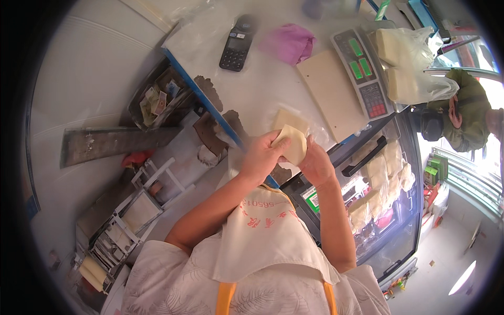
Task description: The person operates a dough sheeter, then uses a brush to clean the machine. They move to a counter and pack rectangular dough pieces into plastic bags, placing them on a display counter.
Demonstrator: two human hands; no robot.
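Observation:
My left hand grips a small stack of pale yellow dough sheets, its thumb lying across their top face. My right hand is at the stack's right edge, thumb up and fingers partly hidden behind it. Both hands are over the front edge of a white counter. Just beyond them, another stack of dough sheets lies flat on the counter, partly covered by the held one. Thin clear plastic is spread beside and under that stack.
A wooden board lies right of the sheets, beside a digital scale bearing bagged dough sheets. A card terminal and purple cloth are farther back. An open cash drawer is left; a glass display case right. A person stands beyond.

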